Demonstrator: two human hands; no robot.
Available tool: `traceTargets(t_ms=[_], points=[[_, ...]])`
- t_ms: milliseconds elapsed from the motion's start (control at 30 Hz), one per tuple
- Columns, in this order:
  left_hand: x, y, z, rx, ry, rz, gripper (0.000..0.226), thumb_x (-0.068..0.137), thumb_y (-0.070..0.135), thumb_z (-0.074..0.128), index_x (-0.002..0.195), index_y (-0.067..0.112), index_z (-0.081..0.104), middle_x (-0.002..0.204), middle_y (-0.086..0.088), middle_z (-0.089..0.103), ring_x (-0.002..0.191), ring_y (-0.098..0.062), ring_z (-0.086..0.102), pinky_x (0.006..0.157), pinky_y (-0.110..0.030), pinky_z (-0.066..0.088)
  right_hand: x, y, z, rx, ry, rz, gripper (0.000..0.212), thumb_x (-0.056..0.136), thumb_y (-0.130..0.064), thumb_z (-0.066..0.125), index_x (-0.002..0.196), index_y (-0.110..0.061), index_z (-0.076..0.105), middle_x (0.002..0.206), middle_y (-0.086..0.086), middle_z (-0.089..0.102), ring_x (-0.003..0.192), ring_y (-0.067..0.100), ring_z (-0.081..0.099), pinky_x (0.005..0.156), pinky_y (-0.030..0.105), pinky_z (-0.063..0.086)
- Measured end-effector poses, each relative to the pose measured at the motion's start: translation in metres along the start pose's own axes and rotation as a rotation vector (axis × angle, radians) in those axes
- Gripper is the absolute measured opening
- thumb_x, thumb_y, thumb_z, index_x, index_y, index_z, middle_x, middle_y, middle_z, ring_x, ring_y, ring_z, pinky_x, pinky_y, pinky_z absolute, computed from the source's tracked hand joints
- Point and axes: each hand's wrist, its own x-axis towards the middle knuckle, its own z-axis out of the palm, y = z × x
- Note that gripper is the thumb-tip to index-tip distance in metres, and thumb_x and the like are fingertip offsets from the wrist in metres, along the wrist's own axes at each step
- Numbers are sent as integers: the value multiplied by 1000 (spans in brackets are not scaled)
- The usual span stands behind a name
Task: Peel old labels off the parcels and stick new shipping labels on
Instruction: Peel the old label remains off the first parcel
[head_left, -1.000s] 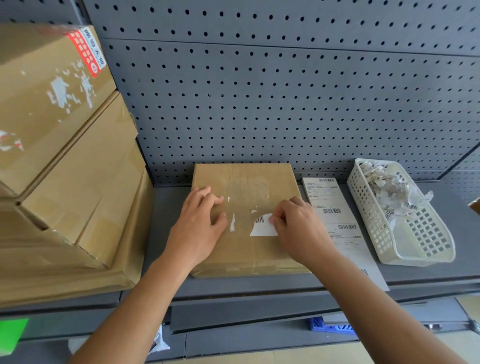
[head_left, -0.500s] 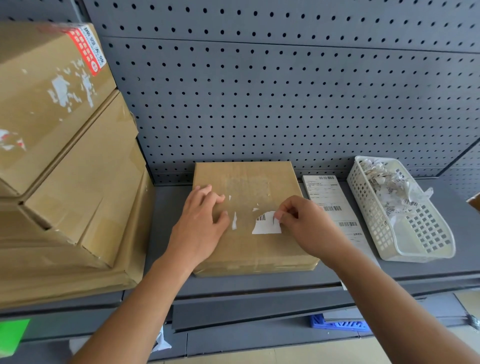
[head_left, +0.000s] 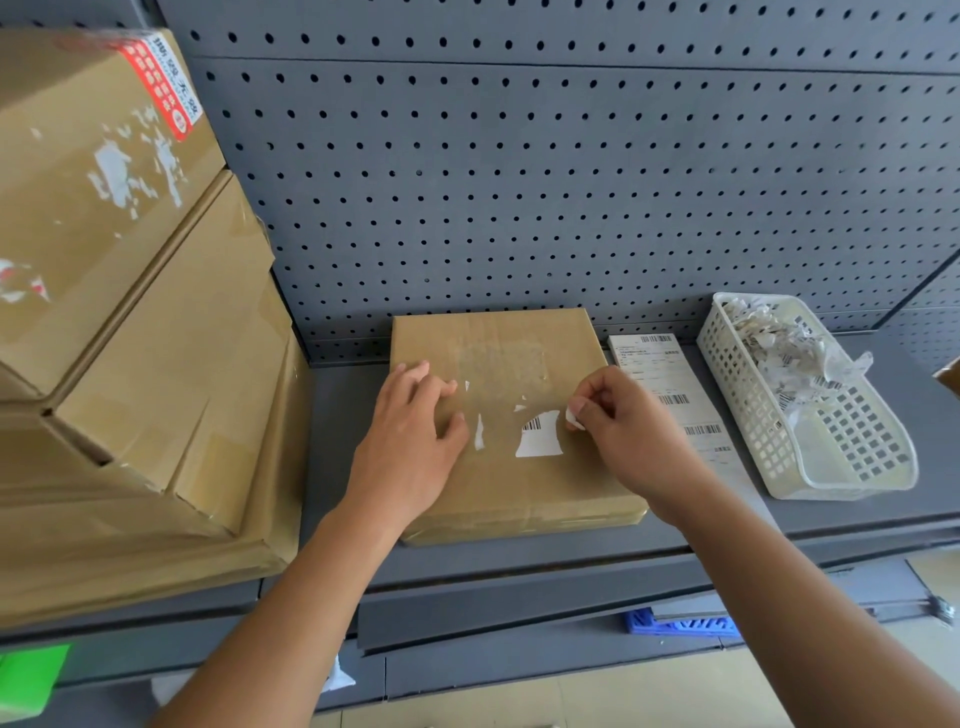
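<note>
While left hand (head_left: 410, 447) presses flat on parcel (head_left: 519, 499), right hand (head_left: 634, 431) pinches label scrap (head_left: 572, 419); basket (head_left: 743, 395) holds torn scraps (head_left: 779, 343).

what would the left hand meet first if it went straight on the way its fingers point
Resting on the flat brown cardboard parcel, the left hand would cross its far edge, then probably meet the grey perforated metal back panel; depth is unclear.

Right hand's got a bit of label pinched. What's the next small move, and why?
Probably carry the right hand across to the white basket and drop the torn scrap it pinches: that basket already holds label scraps. A barcoded label piece is stuck on the parcel, which the left hand presses down.
</note>
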Motion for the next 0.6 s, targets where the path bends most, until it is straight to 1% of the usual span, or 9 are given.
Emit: traceTargets(t_ms=[133, 200, 267, 400, 500, 600], points=[[0, 0, 0, -1, -1, -2, 41, 104, 38, 45, 144, 28, 45, 163, 15, 18, 153, -1, -2, 102, -37, 43, 1, 2, 0, -22, -11, -6, 11, 99, -20, 53, 89, -21, 57, 85, 1, 67, 64, 6, 48, 58, 23, 33], [-1, 0, 0, -4, 0, 2, 41, 104, 38, 45, 144, 27, 46, 163, 14, 19, 152, -1, -2, 101, -36, 43, 2, 4, -2, -32, -17, -8, 12, 99, -21, 54, 88, -22, 57, 75, -7, 62, 57, -1, 45, 54, 17, 31], [-2, 1, -1, -7, 0, 3, 40, 104, 38, 46, 143, 27, 46, 162, 15, 19, 152, -1, -2, 100, -35, 43, 3, 4, -3, -37, -26, -18, 12, 99, -22, 54, 88, -22, 57, 71, -10, 59, 55, -3, 45, 52, 16, 30], [-1, 1, -1, -7, 1, -6, 38, 104, 38, 46, 141, 29, 47, 162, 17, 19, 152, 0, -1, 101, -36, 43, 3, 4, -5, -40, -26, -52, 9, 98, -22, 57, 89, -23, 57, 82, -2, 64, 68, 9, 51, 59, 23, 36], [-2, 0, -1, -8, -2, -17, 38, 103, 39, 45, 140, 31, 47, 162, 18, 18, 152, 2, -2, 104, -40, 42, 4, 6, -6, -34, -14, -68, 9, 97, -20, 57, 89, -24, 58, 82, -4, 64, 68, 8, 51, 59, 22, 37], [-1, 0, 0, -7, -5, -25, 39, 103, 40, 45, 141, 33, 46, 162, 20, 17, 151, 3, -1, 106, -41, 41, 7, 8, -8, -11, -8, -88, 14, 98, -16, 55, 95, -29, 61, 84, -5, 66, 69, 9, 55, 56, 19, 39]])
